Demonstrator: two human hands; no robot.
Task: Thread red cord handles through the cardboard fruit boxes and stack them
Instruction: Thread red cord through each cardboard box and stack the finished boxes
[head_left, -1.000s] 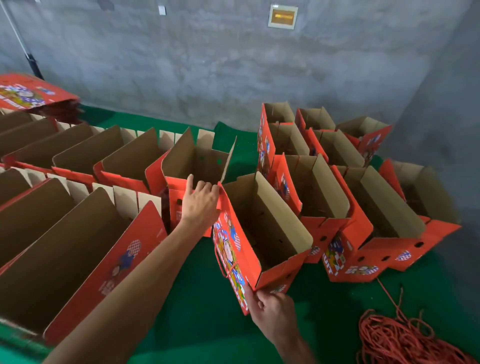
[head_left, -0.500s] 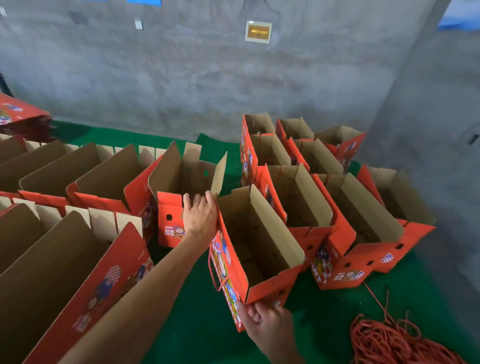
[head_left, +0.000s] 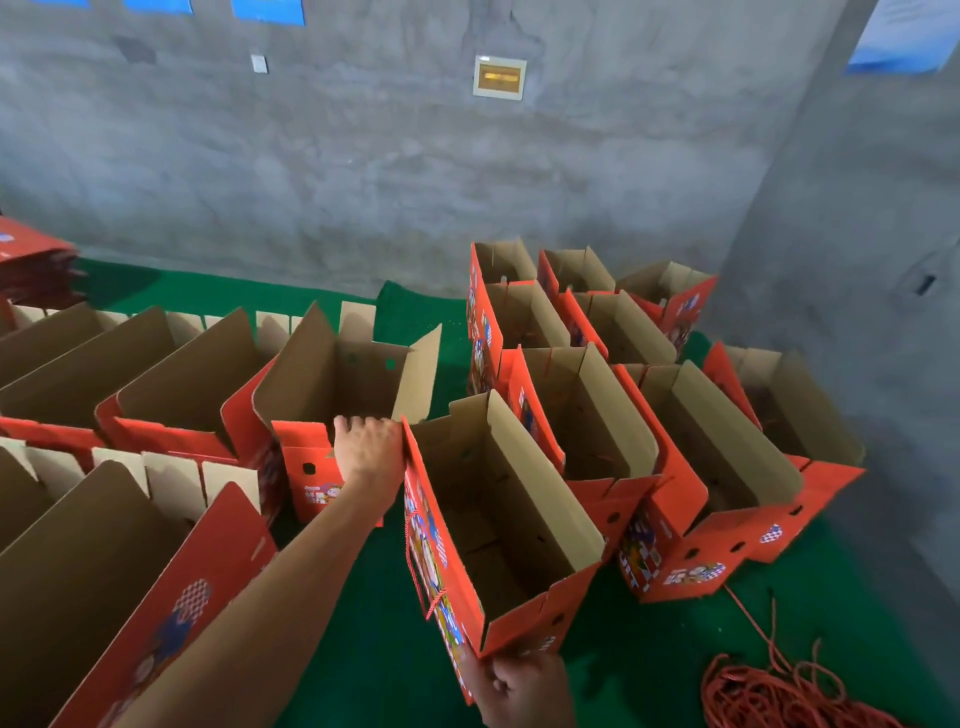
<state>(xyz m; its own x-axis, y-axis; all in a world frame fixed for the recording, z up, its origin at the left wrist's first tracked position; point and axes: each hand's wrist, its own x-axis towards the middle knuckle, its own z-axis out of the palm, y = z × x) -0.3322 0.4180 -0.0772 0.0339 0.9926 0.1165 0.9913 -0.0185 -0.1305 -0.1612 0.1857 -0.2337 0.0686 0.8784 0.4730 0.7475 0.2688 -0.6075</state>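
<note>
An open red cardboard fruit box (head_left: 511, 525) with a brown inside stands on the green mat, a red cord handle (head_left: 415, 561) hanging on its printed left side. My left hand (head_left: 370, 448) grips the far corner of that side's top edge. My right hand (head_left: 522, 686) holds the box's near bottom corner, its fingers curled against the red flap. Right of this box, several boxes (head_left: 670, 431) with cords stand packed in rows.
Open boxes (head_left: 171, 384) with raised flaps fill the mat's left side. A bundle of red cords (head_left: 779, 696) lies at the bottom right. Flat red boxes (head_left: 31, 265) are stacked far left. Grey concrete walls close the back and right.
The view has tilted upward, showing more wall. The held box sits a little closer to the rows on the right, and my right hand has slid lower under its near corner.
</note>
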